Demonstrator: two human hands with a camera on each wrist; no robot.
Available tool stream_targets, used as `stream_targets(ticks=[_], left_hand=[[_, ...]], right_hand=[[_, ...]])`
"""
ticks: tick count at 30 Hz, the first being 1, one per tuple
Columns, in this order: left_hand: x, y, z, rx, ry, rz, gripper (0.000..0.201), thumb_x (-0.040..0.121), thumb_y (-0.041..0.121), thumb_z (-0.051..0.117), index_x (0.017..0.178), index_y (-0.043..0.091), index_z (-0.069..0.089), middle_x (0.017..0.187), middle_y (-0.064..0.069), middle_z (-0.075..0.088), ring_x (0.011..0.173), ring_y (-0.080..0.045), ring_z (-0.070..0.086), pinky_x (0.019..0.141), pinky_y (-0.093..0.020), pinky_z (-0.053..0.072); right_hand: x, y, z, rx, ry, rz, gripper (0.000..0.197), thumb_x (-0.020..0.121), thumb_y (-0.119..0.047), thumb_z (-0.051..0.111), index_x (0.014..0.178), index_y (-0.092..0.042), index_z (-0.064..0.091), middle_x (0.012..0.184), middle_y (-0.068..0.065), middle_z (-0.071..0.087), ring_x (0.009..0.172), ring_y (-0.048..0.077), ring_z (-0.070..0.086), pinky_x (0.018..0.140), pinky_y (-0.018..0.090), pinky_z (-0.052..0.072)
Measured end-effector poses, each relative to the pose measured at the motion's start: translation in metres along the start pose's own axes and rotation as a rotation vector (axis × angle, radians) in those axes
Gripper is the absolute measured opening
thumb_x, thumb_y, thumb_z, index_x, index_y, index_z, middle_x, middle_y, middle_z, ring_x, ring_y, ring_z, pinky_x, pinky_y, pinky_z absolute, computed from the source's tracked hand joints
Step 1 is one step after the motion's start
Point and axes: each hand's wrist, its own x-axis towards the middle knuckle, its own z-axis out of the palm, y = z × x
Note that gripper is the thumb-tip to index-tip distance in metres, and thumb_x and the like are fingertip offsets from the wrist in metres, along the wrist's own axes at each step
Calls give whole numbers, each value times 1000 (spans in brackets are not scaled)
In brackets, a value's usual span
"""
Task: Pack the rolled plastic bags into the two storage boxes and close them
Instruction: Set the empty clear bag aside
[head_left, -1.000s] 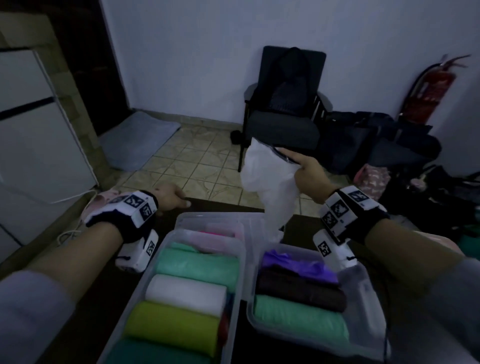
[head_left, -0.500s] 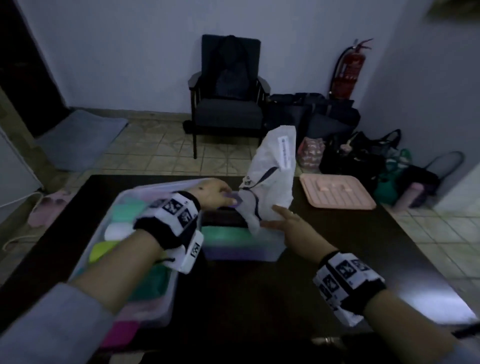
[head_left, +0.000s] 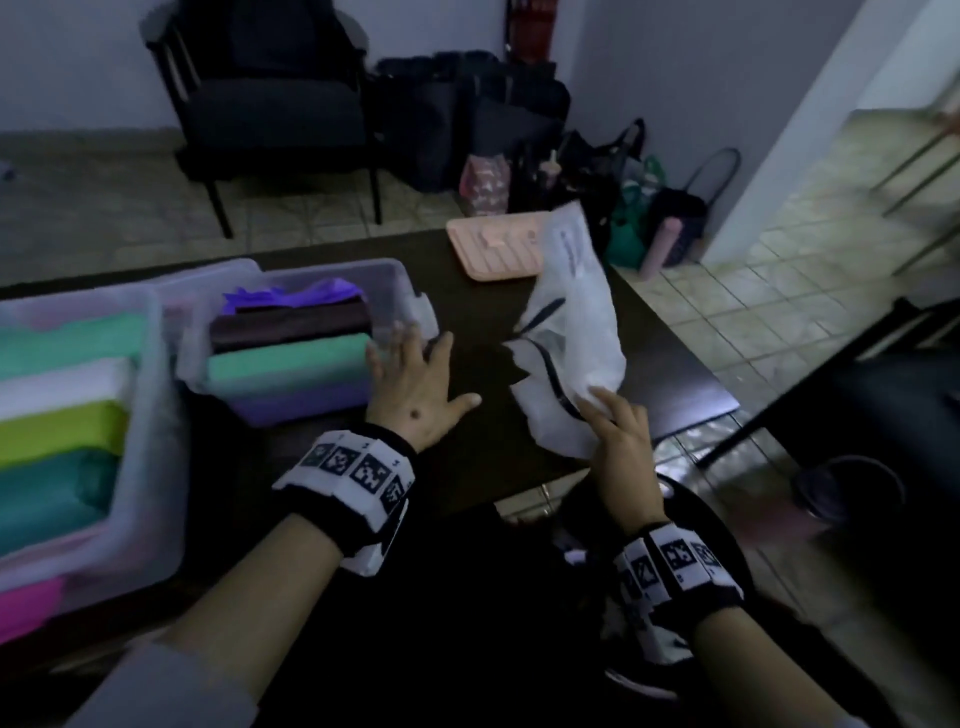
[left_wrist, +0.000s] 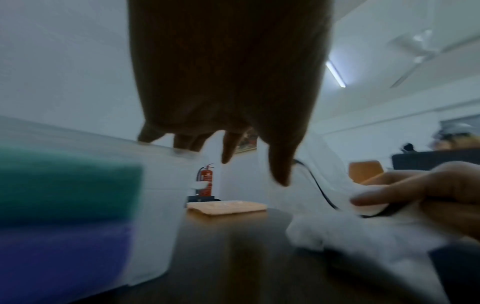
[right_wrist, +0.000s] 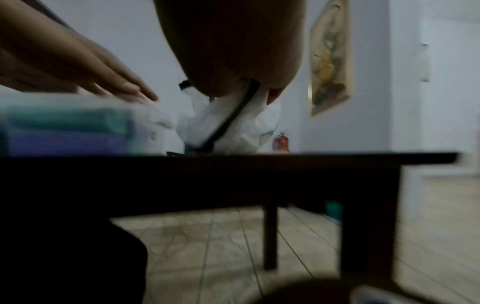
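Bags: the right hand (head_left: 621, 441) fingers pinch an unrolled white bag (head_left: 569, 332) at 3 o'clock of the smaller box (head_left: 395, 283), which the flat, empty left hand (head_left: 415, 384) steadies, and stuffed in loose it may keep the lid from closing.

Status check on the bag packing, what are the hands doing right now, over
Left hand open, fingers flat on the small storage box rim. Right hand pinching loose white plastic bag, unrolled, on the table. Both boxes unlidded; pink lid lies beyond.

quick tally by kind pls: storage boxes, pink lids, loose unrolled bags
storage boxes: 2
pink lid: 1
loose white bag: 1
total: 4
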Motion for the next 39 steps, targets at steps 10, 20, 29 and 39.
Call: stream_targets(ticks=[10, 20, 29, 39], left_hand=[[5, 81, 77, -13, -131, 120, 64, 98, 49, 29, 151, 18, 8, 157, -10, -11, 145, -26, -13, 116, -45, -3], [9, 67, 101, -7, -156, -7, 69, 91, 65, 22, 149, 32, 7, 158, -9, -7, 145, -26, -11, 115, -49, -5], [8, 68, 107, 27, -130, -7, 69, 92, 64, 19, 150, 31, 4, 158, -8, -9, 145, -25, -12, 115, -49, -5], [9, 66, 111, 38, -110, 6, 69, 92, 64, 18, 150, 30, 2, 158, -9, -10, 145, -25, -13, 115, -48, -6]], right_hand=[[-163, 80, 7, -80, -99, 510, 52, 80, 10, 52, 130, -3, 53, 130, 31, 45, 113, 37, 38, 95, 46, 38], [-190, 104, 59, -48, -1000, 750, 48, 101, -17, 30, 148, -26, 23, 154, 8, 14, 135, 34, 28, 107, 44, 31], [-172, 96, 64, -122, -966, 867, 49, 97, -36, 43, 142, -19, 33, 145, 11, 34, 130, 31, 38, 102, 40, 37], [-122, 121, 61, -192, -626, 887, 76, 95, -24, 46, 151, -24, -5, 158, 6, -11, 145, 29, 0, 114, 51, 12]])
